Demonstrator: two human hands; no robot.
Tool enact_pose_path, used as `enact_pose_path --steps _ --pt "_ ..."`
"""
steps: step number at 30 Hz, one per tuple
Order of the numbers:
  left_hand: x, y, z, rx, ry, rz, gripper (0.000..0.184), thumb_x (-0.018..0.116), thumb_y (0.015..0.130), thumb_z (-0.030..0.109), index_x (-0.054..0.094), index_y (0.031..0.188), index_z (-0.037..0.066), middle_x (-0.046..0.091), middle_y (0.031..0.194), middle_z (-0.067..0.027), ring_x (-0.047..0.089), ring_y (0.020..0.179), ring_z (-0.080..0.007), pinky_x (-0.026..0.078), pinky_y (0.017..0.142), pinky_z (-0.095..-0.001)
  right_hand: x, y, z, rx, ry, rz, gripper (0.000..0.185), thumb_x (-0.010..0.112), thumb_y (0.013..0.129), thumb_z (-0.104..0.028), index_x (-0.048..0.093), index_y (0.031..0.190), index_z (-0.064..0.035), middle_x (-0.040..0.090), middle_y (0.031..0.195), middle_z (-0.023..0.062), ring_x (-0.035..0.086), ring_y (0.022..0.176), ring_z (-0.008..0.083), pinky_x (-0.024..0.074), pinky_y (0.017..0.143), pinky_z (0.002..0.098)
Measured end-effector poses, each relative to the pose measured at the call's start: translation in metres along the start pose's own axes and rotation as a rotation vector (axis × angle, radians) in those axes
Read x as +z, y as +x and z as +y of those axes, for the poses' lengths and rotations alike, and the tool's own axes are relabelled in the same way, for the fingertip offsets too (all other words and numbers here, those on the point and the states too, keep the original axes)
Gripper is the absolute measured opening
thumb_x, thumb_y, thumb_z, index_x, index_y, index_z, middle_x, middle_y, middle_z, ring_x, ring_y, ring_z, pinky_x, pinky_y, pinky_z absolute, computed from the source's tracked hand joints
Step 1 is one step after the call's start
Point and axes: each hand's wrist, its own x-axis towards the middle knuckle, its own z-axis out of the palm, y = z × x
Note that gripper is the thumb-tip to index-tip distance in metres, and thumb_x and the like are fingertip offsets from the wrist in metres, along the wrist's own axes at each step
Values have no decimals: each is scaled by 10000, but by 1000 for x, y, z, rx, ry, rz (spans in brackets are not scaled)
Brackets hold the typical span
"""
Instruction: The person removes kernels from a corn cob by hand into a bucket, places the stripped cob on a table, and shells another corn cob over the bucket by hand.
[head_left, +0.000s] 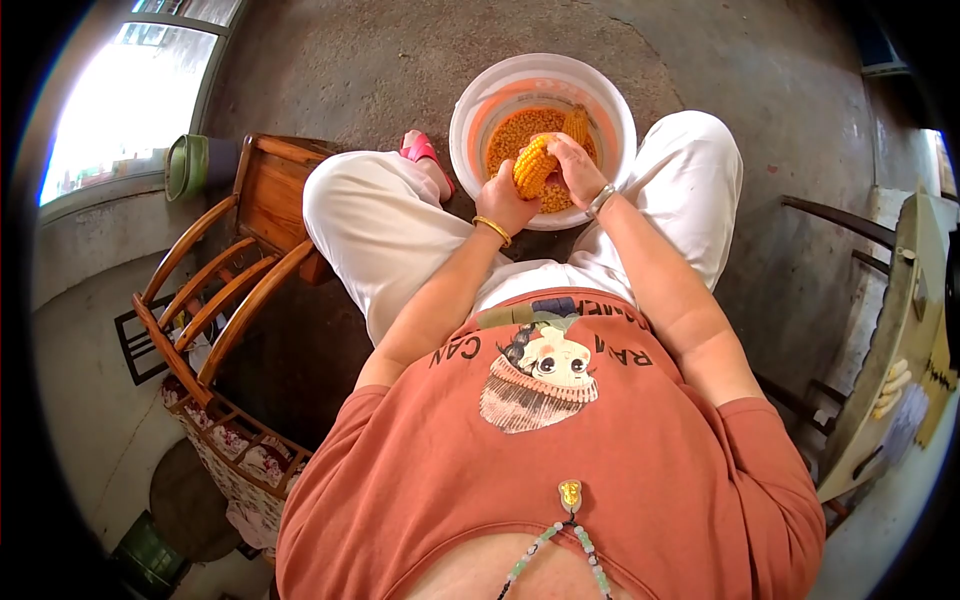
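Over a white bucket (467,118) between the knees, an ear of yellow corn (532,170) is held by both hands. My left hand (508,198), with a gold bangle at the wrist, is wrapped round its lower left side. My right hand (578,170), with a silver-coloured band at the wrist, presses on the ear's right side with bent fingers. Loose corn kernels (515,132) lie in the bucket below the hands. Another ear of corn (577,125) leans inside the bucket at the back right.
A wooden chair (270,195) stands at the left, near a green container (180,168) by the window. At the right is a table (880,340) with several pale items on it. A foot in a red sandal (425,153) rests left of the bucket.
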Motion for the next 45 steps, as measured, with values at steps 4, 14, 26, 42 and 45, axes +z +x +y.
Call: enact_pose_path --steps 4,14,26,42,45 --pt "0 1 0 6 -10 1 449 753 630 205 502 975 67 643 836 -195 618 823 -400 500 683 -458 2 1 6 -25 -59 74 364 436 934 -307 538 1167 -48 592 1030 61 577 914 135 503 718 280" --pt "0 -1 3 -28 58 -14 471 748 637 243 480 982 68 642 837 -198 620 815 -398 499 676 -464 12 2 1 -31 -132 128 416 522 928 -390 551 1168 -52 591 977 37 566 850 101 500 673 259" --pt "-2 1 3 -57 15 -30 506 751 643 254 502 1041 67 652 880 -189 625 846 -390 505 706 -452 7 -1 -5 -23 -71 84 323 427 949 -223 535 1166 -10 607 1108 85 585 990 139 493 846 286" --pt "1 -3 3 6 53 12 505 741 682 275 494 1092 115 654 932 -151 630 868 -348 506 703 -446 13 -4 -9 -48 -47 -38 293 493 962 -238 506 1166 -28 615 1103 110 574 1043 162 444 946 313" --pt "2 -2 0 14 40 5 518 747 676 283 481 1080 97 647 915 -175 619 867 -381 495 693 -460 12 -5 -11 -48 -60 -86 341 496 956 -248 475 1209 -21 599 1133 117 562 1068 170 427 969 316"
